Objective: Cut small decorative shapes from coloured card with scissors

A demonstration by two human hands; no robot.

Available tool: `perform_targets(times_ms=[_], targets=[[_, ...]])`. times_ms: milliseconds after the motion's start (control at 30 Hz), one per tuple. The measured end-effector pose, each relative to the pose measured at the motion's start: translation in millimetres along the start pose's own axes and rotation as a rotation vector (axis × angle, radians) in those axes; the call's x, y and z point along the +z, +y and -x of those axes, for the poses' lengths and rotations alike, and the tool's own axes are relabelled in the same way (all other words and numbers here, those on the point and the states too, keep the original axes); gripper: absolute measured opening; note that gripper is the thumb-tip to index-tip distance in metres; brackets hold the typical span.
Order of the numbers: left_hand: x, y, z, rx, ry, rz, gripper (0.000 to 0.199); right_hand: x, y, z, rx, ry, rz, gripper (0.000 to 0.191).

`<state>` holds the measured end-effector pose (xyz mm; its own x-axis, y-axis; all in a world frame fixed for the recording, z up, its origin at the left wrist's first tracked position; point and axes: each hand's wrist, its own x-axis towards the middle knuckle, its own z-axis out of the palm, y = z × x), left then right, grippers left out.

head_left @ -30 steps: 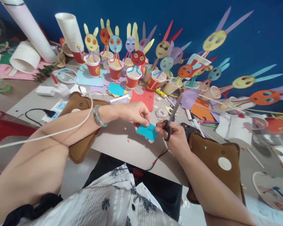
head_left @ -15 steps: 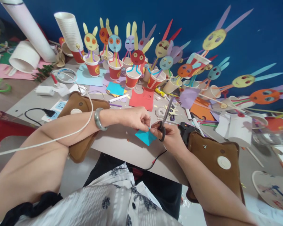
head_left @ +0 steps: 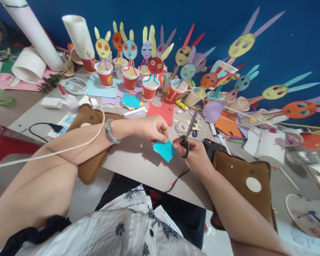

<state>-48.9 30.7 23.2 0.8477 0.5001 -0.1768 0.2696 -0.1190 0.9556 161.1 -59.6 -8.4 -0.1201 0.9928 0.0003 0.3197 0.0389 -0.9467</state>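
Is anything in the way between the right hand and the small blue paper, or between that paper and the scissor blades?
Nothing visible stands between the right hand and the blue paper; its fingertips are at the edge. Between paper and scissors blades are only that hand's own fingers.

The pale grey worktop [head_left: 134, 160] carries a cut red paper sheet [head_left: 166, 114]. Behind the sheet stand red paper cups [head_left: 149, 93]; near its right side lie a yellow tool [head_left: 181, 105] and a tape roll [head_left: 181, 127], with orange paper [head_left: 228, 126] farther right. Left of the sheet lie a white pen [head_left: 134, 111] and, well apart, a power strip [head_left: 64, 125]. Brown cushions [head_left: 236, 181] flank it, nearer the front edge.
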Motion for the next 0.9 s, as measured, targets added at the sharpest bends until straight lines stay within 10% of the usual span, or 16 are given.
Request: perform_targets(times_ms=[900], targets=[[-8.5, 1.2, -0.1, -0.040, 0.062, 0.071, 0.012, -4.1, 13.1, -0.8, -0.083, 0.124, -0.070, 0.025]])
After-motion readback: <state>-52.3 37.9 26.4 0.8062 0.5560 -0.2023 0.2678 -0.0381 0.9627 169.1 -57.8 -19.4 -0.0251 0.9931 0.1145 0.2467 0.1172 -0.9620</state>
